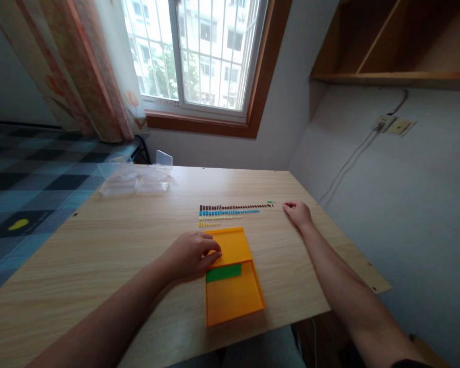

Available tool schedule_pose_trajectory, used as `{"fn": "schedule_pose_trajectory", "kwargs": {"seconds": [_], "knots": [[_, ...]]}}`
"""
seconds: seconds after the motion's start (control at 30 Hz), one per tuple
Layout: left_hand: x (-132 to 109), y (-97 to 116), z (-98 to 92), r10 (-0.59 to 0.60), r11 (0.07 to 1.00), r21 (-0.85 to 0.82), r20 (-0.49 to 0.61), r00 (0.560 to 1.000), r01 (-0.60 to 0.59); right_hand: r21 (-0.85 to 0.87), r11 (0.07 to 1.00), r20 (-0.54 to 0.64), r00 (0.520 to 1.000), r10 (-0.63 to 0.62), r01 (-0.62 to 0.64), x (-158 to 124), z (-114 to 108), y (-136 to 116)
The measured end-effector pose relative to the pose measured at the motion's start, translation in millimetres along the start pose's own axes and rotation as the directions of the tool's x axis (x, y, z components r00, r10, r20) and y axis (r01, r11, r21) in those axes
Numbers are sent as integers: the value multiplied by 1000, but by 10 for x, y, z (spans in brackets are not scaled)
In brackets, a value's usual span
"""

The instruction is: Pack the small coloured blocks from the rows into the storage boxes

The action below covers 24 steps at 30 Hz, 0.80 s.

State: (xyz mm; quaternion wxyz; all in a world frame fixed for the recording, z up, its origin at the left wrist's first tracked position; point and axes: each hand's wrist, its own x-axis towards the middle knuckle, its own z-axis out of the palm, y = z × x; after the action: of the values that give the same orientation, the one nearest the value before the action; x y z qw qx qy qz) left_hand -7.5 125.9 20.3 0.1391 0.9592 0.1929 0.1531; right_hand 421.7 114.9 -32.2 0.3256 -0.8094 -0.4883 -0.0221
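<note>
My left hand (193,253) lies across the left edge of an open orange plastic case (235,299). Its fingers are curled, with thumb and fingertips close together over the upper panel; whether anything sits between them is hidden. Inside the lower half of the case lies a green strip (224,273). On the tabletop to the right, my right hand (298,212) is closed, fingertips pinched together beside a few tiny green pieces (270,202); what they hold, if anything, is too small to tell. Beyond the case run rows of tiny dark brown (230,207), blue (230,212), pale (220,218) and yellow pieces (207,225).
Clear plastic containers (138,179) stand at the far left of the wooden table (99,245). A bed with a checked cover (34,179) adjoins the left side. On the right wall (387,179), a cord (348,161) hangs from a socket beneath a wooden shelf (398,77).
</note>
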Motion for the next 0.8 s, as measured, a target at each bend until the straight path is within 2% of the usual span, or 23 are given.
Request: {"fn": "schedule_pose_trajectory", "kwargs": {"seconds": [0.13,0.23,0.27,0.33,0.4,0.47,0.57,0.7,0.8], "knots": [[3,45,-30,8,1000,14,39,999,-9,119,989,10,996,-93,91,-346,-331,-255],[8,68,-42,4,1000,29,92,996,-7,209,959,77,974,-212,192,-860,-610,-561],[10,74,-43,4,999,31,106,994,-7,245,942,116,958,-262,228,-1063,-685,-676],[15,86,-41,4,999,34,127,992,-8,339,892,224,895,-385,299,-1462,-781,-899],[19,96,-36,4,999,39,140,990,-10,353,870,281,849,-449,343,-1788,-799,-1084],[23,103,-29,8,999,42,147,989,-15,335,869,322,822,-469,364,-1996,-751,-1207],[24,106,-21,24,999,30,148,989,-29,283,887,371,810,-453,366,-2109,-634,-1289],[21,105,-15,31,999,23,159,987,-35,207,905,440,791,-425,372,-2100,-527,-1318],[18,106,-14,32,999,35,169,985,-38,186,908,446,791,-419,376,-2095,-499,-1330]]}}
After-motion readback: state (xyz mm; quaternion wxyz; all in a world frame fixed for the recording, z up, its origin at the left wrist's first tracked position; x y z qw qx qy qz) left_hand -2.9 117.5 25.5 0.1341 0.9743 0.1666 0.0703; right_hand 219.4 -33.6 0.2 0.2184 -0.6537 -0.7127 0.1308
